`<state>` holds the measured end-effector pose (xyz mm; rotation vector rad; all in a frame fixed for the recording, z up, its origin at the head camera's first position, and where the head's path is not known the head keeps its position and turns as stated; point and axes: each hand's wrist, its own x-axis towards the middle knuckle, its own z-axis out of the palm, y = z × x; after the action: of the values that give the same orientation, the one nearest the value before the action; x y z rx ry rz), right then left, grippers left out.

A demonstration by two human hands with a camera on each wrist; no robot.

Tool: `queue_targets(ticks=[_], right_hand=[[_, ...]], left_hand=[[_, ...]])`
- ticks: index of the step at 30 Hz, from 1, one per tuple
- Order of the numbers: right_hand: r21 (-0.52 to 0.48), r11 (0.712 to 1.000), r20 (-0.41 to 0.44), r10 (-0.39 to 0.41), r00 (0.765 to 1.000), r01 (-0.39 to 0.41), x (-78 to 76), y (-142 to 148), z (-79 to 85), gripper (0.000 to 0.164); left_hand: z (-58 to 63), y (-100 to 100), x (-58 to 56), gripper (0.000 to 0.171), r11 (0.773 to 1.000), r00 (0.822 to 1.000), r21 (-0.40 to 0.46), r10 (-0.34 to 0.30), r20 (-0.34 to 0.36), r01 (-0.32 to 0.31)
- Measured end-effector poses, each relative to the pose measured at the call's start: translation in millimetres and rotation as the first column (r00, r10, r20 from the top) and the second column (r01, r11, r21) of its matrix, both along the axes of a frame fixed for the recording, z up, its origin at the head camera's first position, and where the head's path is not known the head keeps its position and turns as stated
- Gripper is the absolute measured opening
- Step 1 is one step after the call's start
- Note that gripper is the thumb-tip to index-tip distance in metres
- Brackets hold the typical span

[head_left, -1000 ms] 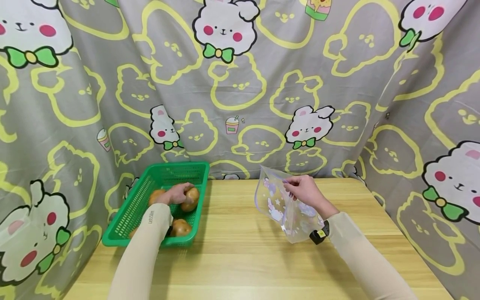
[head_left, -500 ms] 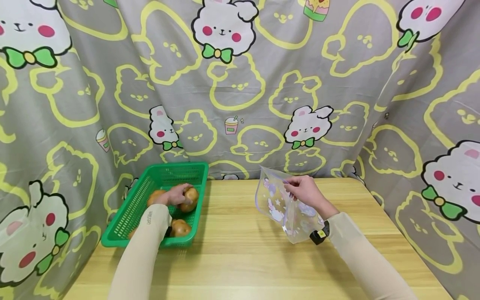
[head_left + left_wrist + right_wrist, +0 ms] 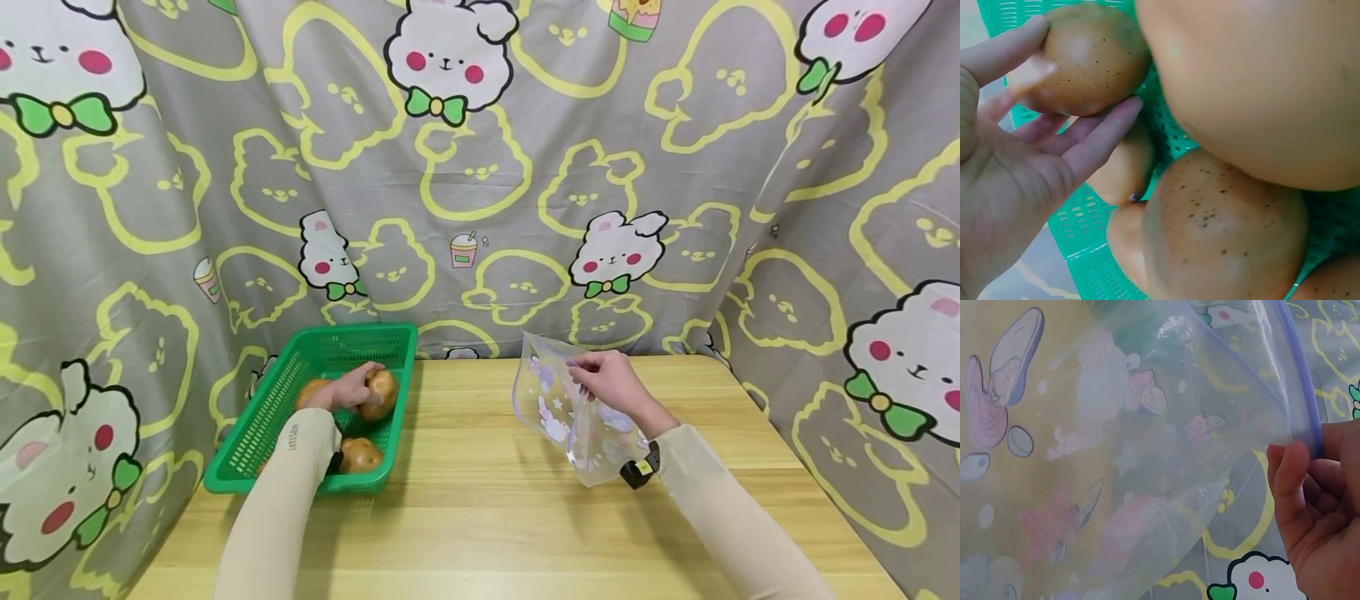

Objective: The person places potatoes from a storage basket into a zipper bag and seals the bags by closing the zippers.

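Note:
In the head view my left hand (image 3: 349, 389) reaches into a green plastic basket (image 3: 411, 350) and grips a brown pear (image 3: 382, 395). The left wrist view shows this speckled pear (image 3: 1094, 59) between the thumb above and the fingers below. More pears lie around it, among them a speckled one (image 3: 1225, 231) and a large one (image 3: 1260, 81) close to the camera. Off to the right, my right hand (image 3: 613, 383) pinches the top edge of a clear zip bag (image 3: 551, 400) with pastel prints. Its purple zip strip (image 3: 1300, 375) runs beside the fingertips in the right wrist view.
The basket stands at the left of a light wooden table (image 3: 465, 500). A grey curtain (image 3: 480, 208) with rabbit prints hangs behind and at both sides. Another pear (image 3: 362, 456) sits at the basket's near end.
The left hand shifts slightly on the pear, its wrist and sleeve turning a little. The right hand and the bag stay nearly where they were.

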<state>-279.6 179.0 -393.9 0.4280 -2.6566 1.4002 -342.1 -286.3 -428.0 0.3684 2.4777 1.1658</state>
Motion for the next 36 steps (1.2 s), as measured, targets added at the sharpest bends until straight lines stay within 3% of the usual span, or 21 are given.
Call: queue_targets(ticks=[7, 10, 14, 18, 21, 25, 31, 36], right_hand=[[-0.009, 1.0, 0.0, -0.006, 1.0, 0.006, 0.3, 0.8, 0.8, 0.018], [-0.013, 1.0, 0.003, -0.004, 1.0, 0.004, 0.4, 0.9, 1.1, 0.018], [-0.018, 1.0, 0.011, -0.006, 1.0, 0.006, -0.5, 2.1, 0.6, 0.018], [-0.015, 1.0, 0.014, -0.009, 1.0, 0.009, -1.4, 3.0, 0.7, 0.019], [-0.016, 1.0, 0.013, -0.008, 1.0, 0.008, -1.4, 2.9, 1.4, 0.021], [-0.019, 1.0, 0.016, -0.01, 1.0, 0.01, -1.6, 4.0, 1.0, 0.023], [-0.03, 0.999, 0.031, -0.01, 0.999, 0.011, -2.5, 4.8, 0.0, 0.023], [-0.049, 0.999, 0.045, -0.004, 0.999, 0.006, -2.4, 4.5, 1.4, 0.024]], left_hand=[[9.8, 5.1, 1.5, 0.074, 0.995, 0.997, 0.061, 0.08, 0.022, -0.081], [10.5, 4.7, -0.2, 0.071, 0.992, 0.994, 0.072, 0.107, -0.011, -0.106], [13.3, 3.9, -0.2, 0.067, 0.988, 0.982, 0.094, 0.136, -0.129, -0.124], [22.0, 3.9, 2.3, 0.065, 0.982, 0.949, 0.093, 0.182, -0.259, -0.163], [32.1, 5.2, 5.5, 0.065, 0.976, 0.924, 0.097, 0.214, -0.316, -0.193], [46.1, 10.4, 9.8, 0.067, 0.969, 0.907, 0.112, 0.247, -0.341, -0.222], [64.1, 27.8, 15.9, 0.07, 0.96, 0.898, 0.171, 0.27, -0.346, -0.222], [76.0, 45.3, 22.5, 0.069, 0.954, 0.906, 0.226, 0.264, -0.33, -0.195]])
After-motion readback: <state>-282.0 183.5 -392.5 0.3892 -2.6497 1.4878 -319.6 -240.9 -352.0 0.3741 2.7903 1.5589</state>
